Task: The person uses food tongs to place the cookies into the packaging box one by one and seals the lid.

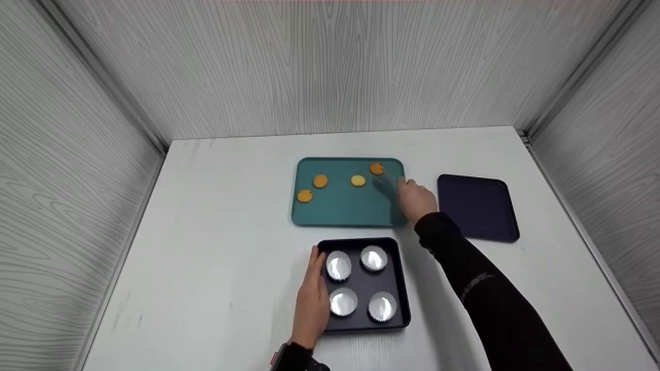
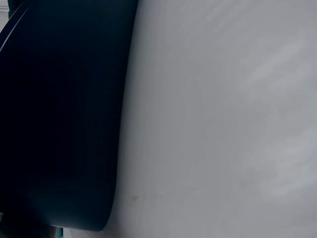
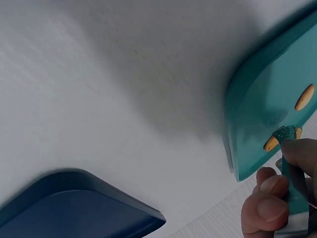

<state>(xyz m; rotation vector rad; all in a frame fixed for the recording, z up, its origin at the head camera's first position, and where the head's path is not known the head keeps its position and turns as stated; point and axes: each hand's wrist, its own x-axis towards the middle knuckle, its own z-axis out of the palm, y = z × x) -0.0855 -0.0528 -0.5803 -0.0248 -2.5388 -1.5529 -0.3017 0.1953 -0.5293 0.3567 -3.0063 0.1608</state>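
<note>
Biscuits (image 1: pixel 320 181), four in all, lie on one green tray (image 1: pixel 335 211) in my head view, ahead and left of my right grip (image 1: pixel 416 200); the nearest is just beside the tips of the tongs (image 3: pixel 296 196), which that grip pinches. One dark square tray (image 1: pixel 477 208) lies just right of it. My left grip (image 1: pixel 312 304), fingers straight, touches the side of one dark pan (image 1: pixel 363 281) holding four shiny fluted cups (image 1: pixel 339 266).

On the left wrist view I get a dark wall beside the pale desk (image 2: pixel 213 119); the grip's state I cannot tell there.

Through the right wrist view, the tongs' ridged tip overlaps one biscuit; whether they touch, I cannot tell.
</note>
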